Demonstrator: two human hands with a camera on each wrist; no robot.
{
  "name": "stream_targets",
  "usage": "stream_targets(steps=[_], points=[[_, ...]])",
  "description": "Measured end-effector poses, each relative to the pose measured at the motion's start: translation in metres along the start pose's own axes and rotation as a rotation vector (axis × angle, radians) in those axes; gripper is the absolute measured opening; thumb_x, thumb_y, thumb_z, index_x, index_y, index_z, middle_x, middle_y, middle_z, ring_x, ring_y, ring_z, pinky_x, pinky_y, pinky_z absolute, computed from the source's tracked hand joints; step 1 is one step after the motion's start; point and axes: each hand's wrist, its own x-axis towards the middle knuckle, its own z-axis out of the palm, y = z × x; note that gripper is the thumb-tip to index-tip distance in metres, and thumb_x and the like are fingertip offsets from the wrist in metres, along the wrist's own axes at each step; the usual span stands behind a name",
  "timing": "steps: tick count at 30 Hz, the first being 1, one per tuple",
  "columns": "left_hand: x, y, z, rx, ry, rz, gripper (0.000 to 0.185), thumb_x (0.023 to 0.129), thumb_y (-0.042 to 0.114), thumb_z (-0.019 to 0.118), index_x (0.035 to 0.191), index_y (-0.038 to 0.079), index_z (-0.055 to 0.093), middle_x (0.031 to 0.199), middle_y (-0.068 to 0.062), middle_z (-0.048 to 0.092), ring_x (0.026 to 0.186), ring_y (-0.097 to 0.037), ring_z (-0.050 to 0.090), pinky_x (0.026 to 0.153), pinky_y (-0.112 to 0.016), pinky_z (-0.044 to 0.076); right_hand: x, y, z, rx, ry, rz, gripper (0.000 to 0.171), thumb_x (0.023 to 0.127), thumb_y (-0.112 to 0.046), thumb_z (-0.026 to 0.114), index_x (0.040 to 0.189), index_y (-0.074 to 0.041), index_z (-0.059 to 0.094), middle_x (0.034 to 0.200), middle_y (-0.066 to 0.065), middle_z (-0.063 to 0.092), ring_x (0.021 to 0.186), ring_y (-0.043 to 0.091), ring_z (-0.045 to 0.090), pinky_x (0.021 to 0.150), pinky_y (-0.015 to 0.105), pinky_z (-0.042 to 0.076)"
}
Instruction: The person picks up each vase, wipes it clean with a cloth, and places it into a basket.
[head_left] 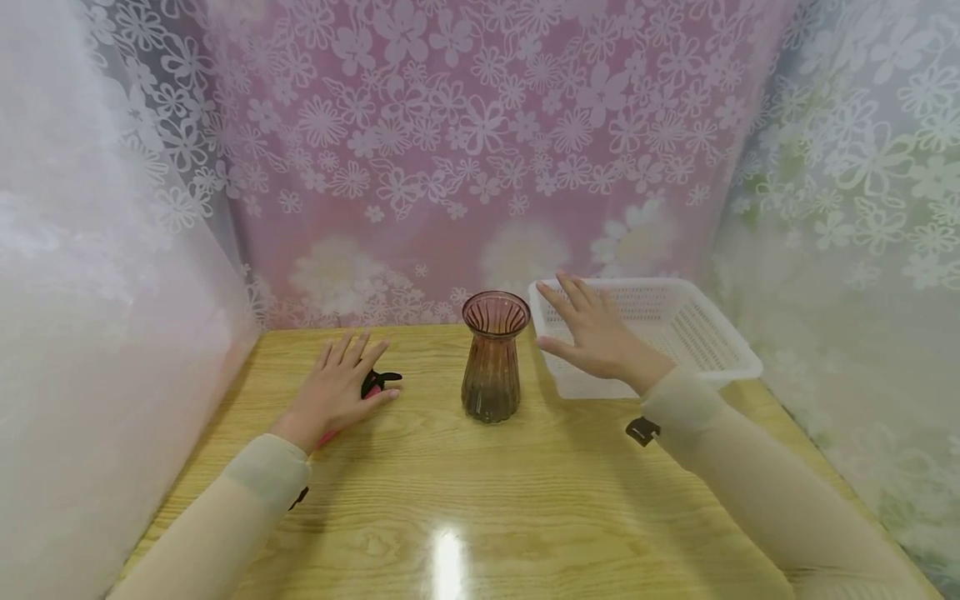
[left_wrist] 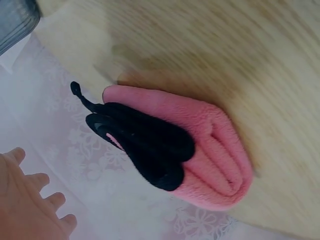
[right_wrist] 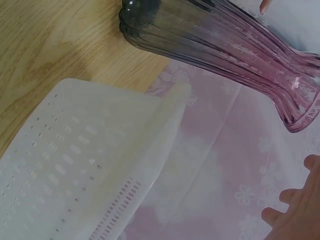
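A ribbed, flared glass vase (head_left: 491, 375), shading from purplish pink to smoky grey, is standing upright between the hands. A soft pink cloth bundle (left_wrist: 205, 130), folded thick, is lying to the left of the vase, with a black fabric piece (left_wrist: 150, 140) across it. To the right of the vase and slightly behind it, a white, perforated plastic basket (head_left: 697, 333) is sitting close by.

The left hand (head_left: 341, 387) is hovering about the bundle, left of the vase, its fingers extended and spread, holding nothing. The right hand (head_left: 596, 337) is hanging over the basket's corner nearest the vase, fingers likewise spread and gripping nothing; contact with the rim is unclear.

The step in hand appears to be positioning, with neither hand committing to a grip. Any pickup would be calling for curling fingers, and steadiness beside the vase.

A yellow wood-grain table (head_left: 412, 500) is supporting everything; behind the vase, a pink floral curtain (head_left: 487, 167) is hanging.
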Motion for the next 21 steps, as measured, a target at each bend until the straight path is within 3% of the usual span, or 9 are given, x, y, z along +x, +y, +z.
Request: stream_targets(steps=[12,21], points=[[-0.006,-0.009,0.008,-0.048,-0.069,-0.057,0.088,0.094,0.073,0.042,0.162,0.024,0.015,0.165,-0.019,0.012,0.15,-0.044,0.008,0.119,-0.061,0.001,0.009,-0.013,0.002,0.068,0.024,-0.022,0.09,0.095,-0.074,0.034,0.163,-0.021,0.006,0.167,0.011,-0.007,0.152,0.037,-0.002,0.116,0.063,-0.005],[-0.01,-0.017,0.018,-0.048,-0.091,-0.073,0.086,0.096,0.068,0.046,0.162,0.019,0.02,0.164,-0.023,0.016,0.147,-0.048,0.017,0.116,-0.065,0.012,0.014,-0.02,0.006,0.099,0.038,-0.035,0.089,0.096,-0.074,0.033,0.163,-0.025,0.003,0.168,0.01,-0.007,0.152,0.039,0.001,0.117,0.062,-0.003]])
